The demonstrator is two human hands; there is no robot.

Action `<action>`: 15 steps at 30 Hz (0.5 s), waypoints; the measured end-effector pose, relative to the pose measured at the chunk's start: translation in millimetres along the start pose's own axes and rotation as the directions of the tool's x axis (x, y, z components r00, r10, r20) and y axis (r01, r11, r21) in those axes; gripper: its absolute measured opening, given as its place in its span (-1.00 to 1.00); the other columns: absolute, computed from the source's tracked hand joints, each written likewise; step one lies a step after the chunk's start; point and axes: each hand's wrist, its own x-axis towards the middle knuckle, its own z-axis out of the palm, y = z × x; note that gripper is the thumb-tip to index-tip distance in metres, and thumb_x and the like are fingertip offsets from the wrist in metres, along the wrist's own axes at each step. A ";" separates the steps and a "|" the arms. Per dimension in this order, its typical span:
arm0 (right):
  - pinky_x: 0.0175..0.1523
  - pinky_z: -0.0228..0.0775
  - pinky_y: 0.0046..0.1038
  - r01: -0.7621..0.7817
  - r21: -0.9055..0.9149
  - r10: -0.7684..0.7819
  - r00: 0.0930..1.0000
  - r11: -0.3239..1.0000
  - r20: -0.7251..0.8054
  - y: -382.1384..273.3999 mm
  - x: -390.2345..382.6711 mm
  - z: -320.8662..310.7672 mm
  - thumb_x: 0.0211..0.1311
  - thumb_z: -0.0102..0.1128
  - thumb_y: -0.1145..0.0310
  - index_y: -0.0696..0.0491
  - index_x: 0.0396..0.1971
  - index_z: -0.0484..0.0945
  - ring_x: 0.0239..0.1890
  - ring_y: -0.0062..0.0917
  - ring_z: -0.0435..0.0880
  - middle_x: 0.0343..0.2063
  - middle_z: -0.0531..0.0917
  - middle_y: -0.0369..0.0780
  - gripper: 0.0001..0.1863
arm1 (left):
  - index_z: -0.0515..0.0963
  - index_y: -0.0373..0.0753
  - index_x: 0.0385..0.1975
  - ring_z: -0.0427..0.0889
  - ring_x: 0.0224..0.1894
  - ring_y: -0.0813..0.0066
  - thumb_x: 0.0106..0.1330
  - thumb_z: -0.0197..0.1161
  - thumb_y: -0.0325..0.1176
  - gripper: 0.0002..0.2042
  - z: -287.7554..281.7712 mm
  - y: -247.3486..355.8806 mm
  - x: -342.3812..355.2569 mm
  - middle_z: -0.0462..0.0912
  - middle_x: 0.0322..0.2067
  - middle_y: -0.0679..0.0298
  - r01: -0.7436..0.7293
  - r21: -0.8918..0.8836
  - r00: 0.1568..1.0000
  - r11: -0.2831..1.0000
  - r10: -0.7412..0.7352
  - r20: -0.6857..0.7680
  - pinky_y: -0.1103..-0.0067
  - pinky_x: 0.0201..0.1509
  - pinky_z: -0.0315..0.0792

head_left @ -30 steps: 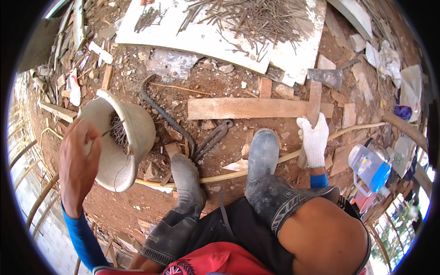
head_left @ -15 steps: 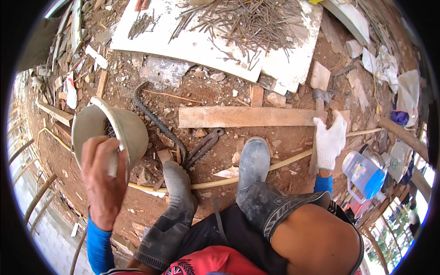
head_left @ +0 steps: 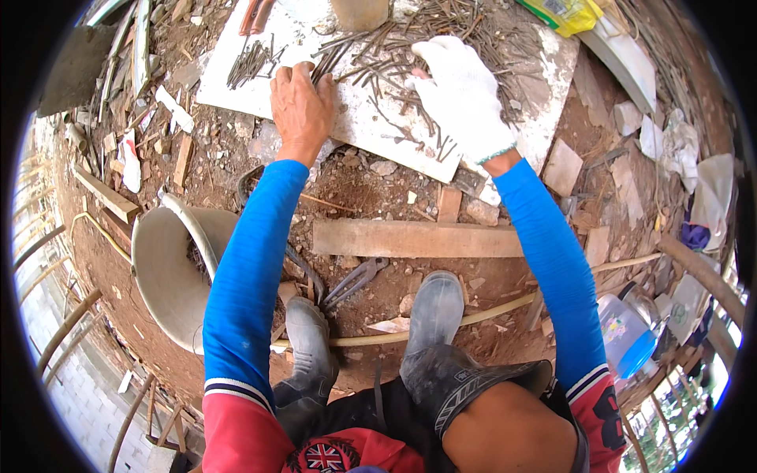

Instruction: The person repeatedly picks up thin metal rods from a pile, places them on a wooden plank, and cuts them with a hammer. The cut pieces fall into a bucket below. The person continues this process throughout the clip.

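My bare left hand [head_left: 303,110] is at the near edge of a white board [head_left: 229,79], its fingers curled round the ends of a few rusty nails [head_left: 335,59]. A small cluster of nails [head_left: 251,65] lies just left of it. Over the large heap of nails [head_left: 386,67] reaches my right hand [head_left: 465,98], in a white knitted glove. Its thumb and forefinger are apart, with a bare fingertip showing; its other fingers are partly hidden. A tan container [head_left: 360,13] stands on the board between the hands, at the far side.
A wooden plank [head_left: 418,238] lies in front of my boots. Pincers [head_left: 356,280] rest beside my left boot [head_left: 309,339]. To the left is a pale bucket [head_left: 162,272], partly behind my sleeve. A plastic jug [head_left: 623,335] lies at the right. A yellow package [head_left: 564,14] sits beyond the board.
Both hands have moved forward to the nails, the left from the bucket and the right from the hammer by the plank. My view has shifted a little toward the board.
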 end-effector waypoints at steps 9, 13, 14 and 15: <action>-0.16 0.69 -0.10 0.167 -0.116 -0.141 0.967 0.979 0.210 -12.2 77.2 73.6 0.45 0.21 0.26 -0.09 0.05 0.76 -0.21 -0.17 0.84 -0.24 0.82 -0.15 -0.72 | 0.67 -0.25 -0.03 0.53 -0.04 0.12 0.42 0.42 -0.30 -0.77 27.6 -12.7 -9.1 0.58 -0.16 0.08 0.000 -0.071 0.978 0.997 -0.015 -0.206 0.21 0.15 0.43; -0.25 0.68 -0.09 0.152 -0.167 -0.116 0.970 0.974 0.212 -17.1 81.0 80.7 0.43 0.19 0.29 -0.08 -0.02 0.75 -0.26 -0.16 0.85 -0.27 0.84 -0.16 -0.75 | 0.68 -0.25 -0.01 0.55 0.01 0.07 0.40 0.41 -0.36 -0.77 26.8 -5.4 -8.3 0.60 -0.12 0.06 -0.004 -0.125 0.975 0.992 -0.024 -0.222 0.18 0.20 0.43; -0.25 0.68 -0.09 0.144 -0.180 -0.109 0.975 0.973 0.194 -17.2 80.2 82.9 0.43 0.19 0.29 -0.07 -0.03 0.75 -0.26 -0.16 0.85 -0.27 0.84 -0.16 -0.76 | 0.68 -0.26 0.00 0.55 0.01 0.06 0.39 0.39 -0.38 -0.77 25.6 -5.7 -7.6 0.60 -0.11 0.05 -0.010 -0.127 0.975 0.992 -0.019 -0.223 0.17 0.20 0.43; -0.26 0.67 -0.08 0.140 -0.165 -0.113 0.980 0.976 0.161 -19.7 79.6 81.8 0.44 0.20 0.28 -0.09 -0.03 0.73 -0.28 -0.15 0.83 -0.31 0.82 -0.16 -0.78 | 0.66 -0.26 0.01 0.55 0.02 0.05 0.39 0.36 -0.41 -0.76 25.8 -6.5 -7.8 0.60 -0.10 0.04 -0.007 -0.137 0.972 0.991 -0.025 -0.232 0.17 0.20 0.43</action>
